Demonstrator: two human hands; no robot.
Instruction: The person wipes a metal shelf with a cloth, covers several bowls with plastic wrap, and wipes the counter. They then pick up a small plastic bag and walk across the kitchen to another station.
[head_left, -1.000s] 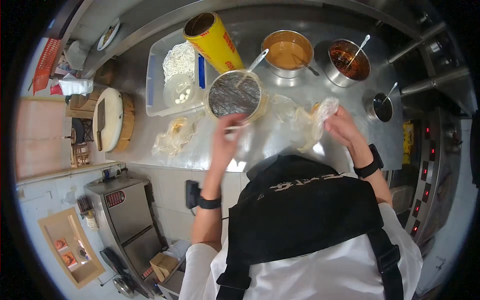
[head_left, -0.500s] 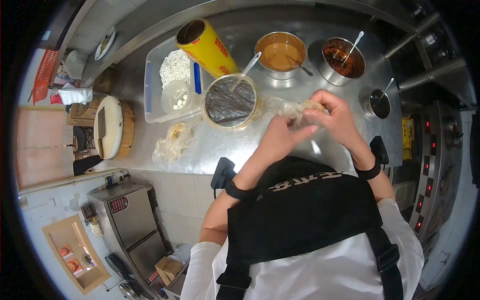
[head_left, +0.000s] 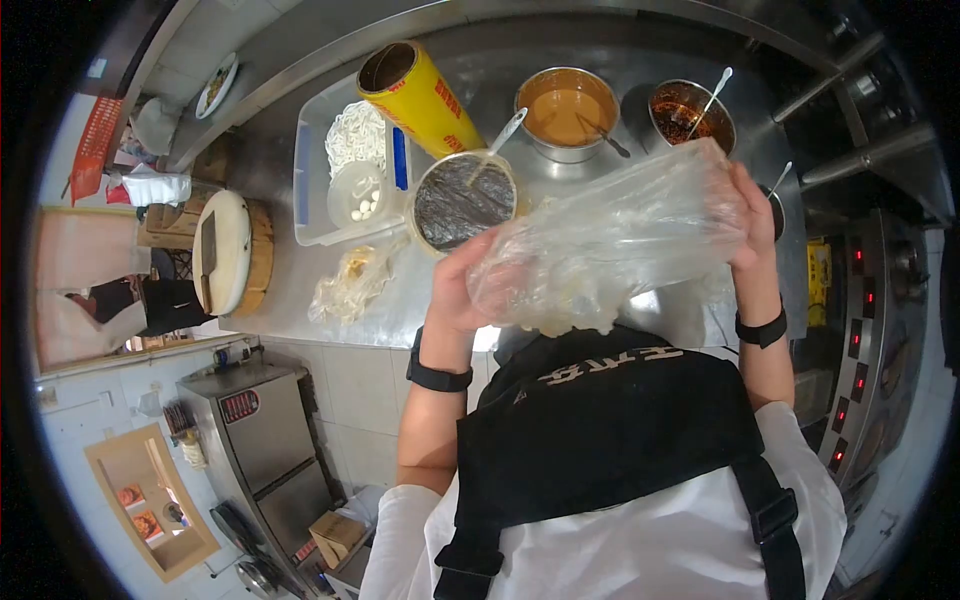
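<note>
Stainless-steel counter (head_left: 400,312), tiled wall below. Items, left to right:

Round chopping board (head_left: 231,262), cleaver (head_left: 208,245) on top. Crumpled plastic (head_left: 345,290), lying loose. Clear tub (head_left: 303,200), holding white strands (head_left: 357,135) and a smaller container. Yellow cardboard tube (head_left: 430,108), leaning. Wide pot (head_left: 417,225), dark surface, spoon (head_left: 510,128) across its rim.

Left hand (head_left: 458,285): at the left end of the clear plastic cover (head_left: 610,235), fingers behind or inside it; whether they pinch cannot be told. Cover: one piece, raised above the near counter, drawn out between both hands. Steel bowl (head_left: 560,155), orange-brown sauce. Second bowl (head_left: 735,125), dark red sauce. Right hand (head_left: 750,215): at the cover's right end, fingers partly veiled; spread or pinching, cannot tell. Small pot (head_left: 779,218), partly hidden.

Step in hand, by judgement: opening out the cover. Next move calls for even tension and a free, untwisted edge.
</note>
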